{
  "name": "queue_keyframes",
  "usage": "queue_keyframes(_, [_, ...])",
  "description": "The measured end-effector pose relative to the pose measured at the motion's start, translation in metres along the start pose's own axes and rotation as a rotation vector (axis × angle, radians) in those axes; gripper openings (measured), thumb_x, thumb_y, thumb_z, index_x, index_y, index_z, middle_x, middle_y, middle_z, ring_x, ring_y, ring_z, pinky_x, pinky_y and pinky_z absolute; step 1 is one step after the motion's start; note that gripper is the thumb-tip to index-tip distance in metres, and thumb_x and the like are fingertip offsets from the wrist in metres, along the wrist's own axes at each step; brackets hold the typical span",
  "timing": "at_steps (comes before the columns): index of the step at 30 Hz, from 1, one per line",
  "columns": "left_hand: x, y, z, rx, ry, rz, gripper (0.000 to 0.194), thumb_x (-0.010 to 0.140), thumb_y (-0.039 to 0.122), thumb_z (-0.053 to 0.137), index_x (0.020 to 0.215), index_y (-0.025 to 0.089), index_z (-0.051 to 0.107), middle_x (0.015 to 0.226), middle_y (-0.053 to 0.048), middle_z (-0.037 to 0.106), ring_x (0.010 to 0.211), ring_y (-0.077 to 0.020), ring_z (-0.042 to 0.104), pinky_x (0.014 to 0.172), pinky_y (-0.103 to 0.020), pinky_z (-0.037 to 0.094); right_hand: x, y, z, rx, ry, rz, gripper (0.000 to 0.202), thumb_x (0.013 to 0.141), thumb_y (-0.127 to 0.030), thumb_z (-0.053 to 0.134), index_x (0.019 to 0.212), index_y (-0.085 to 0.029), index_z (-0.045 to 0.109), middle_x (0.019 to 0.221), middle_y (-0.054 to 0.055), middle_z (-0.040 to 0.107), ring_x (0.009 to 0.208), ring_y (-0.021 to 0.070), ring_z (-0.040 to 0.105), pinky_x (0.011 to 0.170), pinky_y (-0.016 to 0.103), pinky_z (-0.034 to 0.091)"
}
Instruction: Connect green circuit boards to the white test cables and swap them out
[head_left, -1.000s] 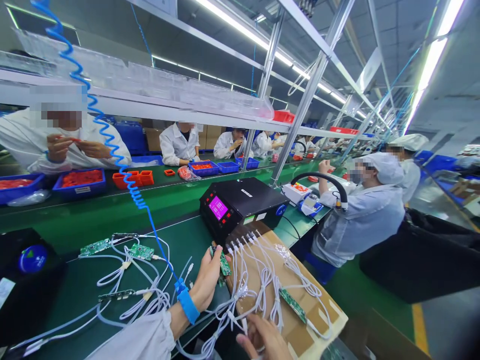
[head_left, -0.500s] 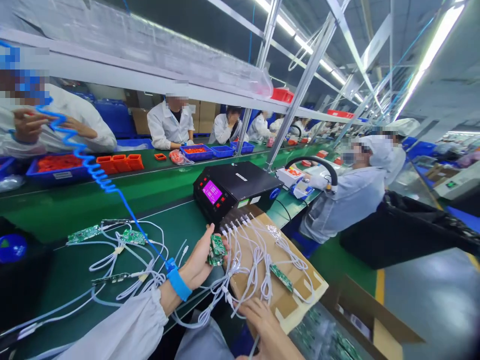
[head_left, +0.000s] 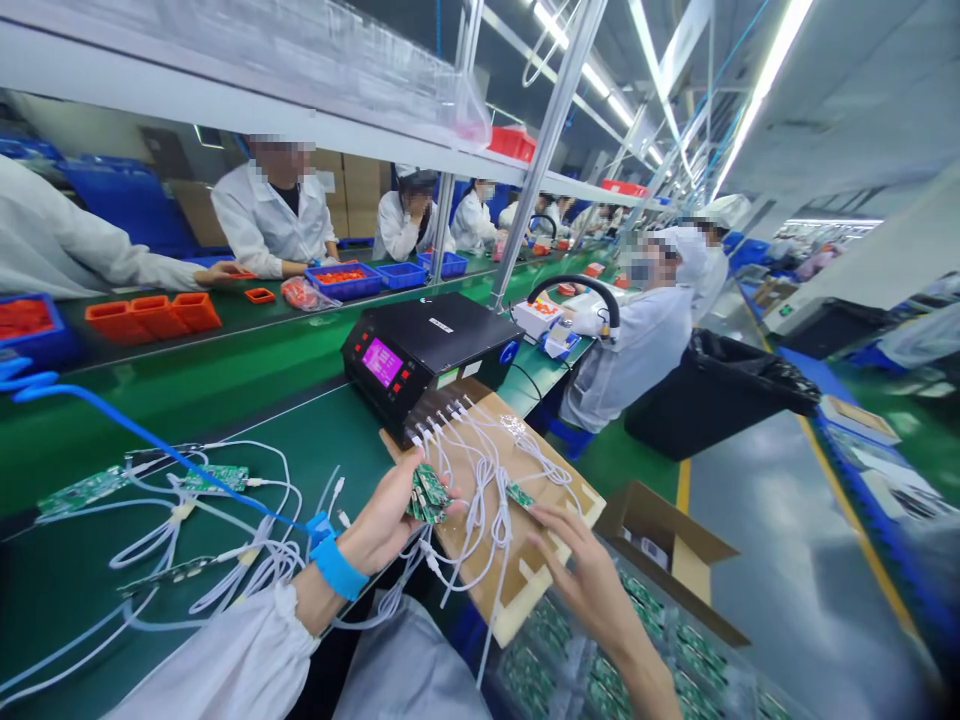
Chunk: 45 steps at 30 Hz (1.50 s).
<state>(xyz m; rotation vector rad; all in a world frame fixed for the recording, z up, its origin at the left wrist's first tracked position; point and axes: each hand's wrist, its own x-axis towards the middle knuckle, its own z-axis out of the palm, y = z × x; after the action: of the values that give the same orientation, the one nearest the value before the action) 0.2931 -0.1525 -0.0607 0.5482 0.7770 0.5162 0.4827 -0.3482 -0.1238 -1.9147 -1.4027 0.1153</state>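
My left hand (head_left: pixel 386 515), with a blue wrist strap, is closed round a few green circuit boards (head_left: pixel 428 495) near the front edge of the cardboard. My right hand (head_left: pixel 574 555) reaches over the cardboard (head_left: pixel 480 565), its fingertips at a single green board (head_left: pixel 519 494) and partly covering it; whether they grip it is unclear. White cables (head_left: pixel 501 520) run across the cardboard from a black tester (head_left: pixel 431 350) with a lit purple screen. More boards (head_left: pixel 217 478) lie among coiled white cables (head_left: pixel 247 570) on the green bench at the left.
Trays of green boards (head_left: pixel 645 610) stand low at the right, beside an open carton (head_left: pixel 675 550). A blue coiled cord (head_left: pixel 150 425) crosses the left side. Co-workers sit across the line behind blue bins (head_left: pixel 345 280); another person (head_left: pixel 637 330) sits at the right.
My right hand has moved from the cables at the cardboard's front edge to the single board. The view has shifted to the right. My left hand still holds its boards.
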Motion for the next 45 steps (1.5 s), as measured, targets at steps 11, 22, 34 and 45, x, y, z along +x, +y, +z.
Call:
queue_keyframes(11, [0.009,-0.018,0.037,0.160,0.014,-0.038,0.010,0.104,0.026,0.047,0.098,0.017,0.045,0.077,-0.004,0.066,0.062,-0.0178,0.072,0.056,-0.025,0.058,0.068,0.048,0.025,-0.314,-0.144,-0.076,0.036,0.103,-0.041,0.038,0.103,-0.024,0.070,0.107,0.009,0.073,0.092,0.0264,0.074,0.077,0.039,0.058])
queue_keyframes(22, [0.043,-0.057,0.069,0.421,-0.070,0.013,0.017,0.098,0.031,0.058,0.105,0.020,0.047,0.077,0.003,0.056,0.055,-0.0101,0.057,0.054,-0.022,0.049,0.090,0.016,-0.003,0.196,-0.044,0.238,0.058,0.085,-0.079,0.051,0.091,-0.022,0.058,0.069,0.000,0.059,0.039,0.0090,0.040,0.039,0.025,0.026])
queue_keyframes(34, [0.071,-0.083,0.076,0.711,-0.178,0.411,0.041,0.094,0.062,0.056,0.097,0.021,0.060,0.070,0.000,0.060,0.068,-0.0168,0.059,0.070,-0.027,0.048,0.095,0.006,0.000,0.779,-0.174,0.407,0.058,0.082,-0.075,0.063,0.063,-0.023,0.043,0.039,-0.008,0.041,0.031,0.0079,0.037,0.038,0.023,0.032])
queue_keyframes(45, [0.063,-0.076,0.074,0.948,-0.117,0.511,0.029,0.102,0.046,0.041,0.089,0.023,0.053,0.086,-0.005,0.067,0.080,-0.0214,0.063,0.075,-0.031,0.044,0.097,0.007,0.008,0.959,-0.307,0.494,0.056,0.077,-0.069,0.069,0.063,-0.021,0.044,0.052,-0.006,0.042,0.042,0.0088,0.044,0.040,0.022,0.024])
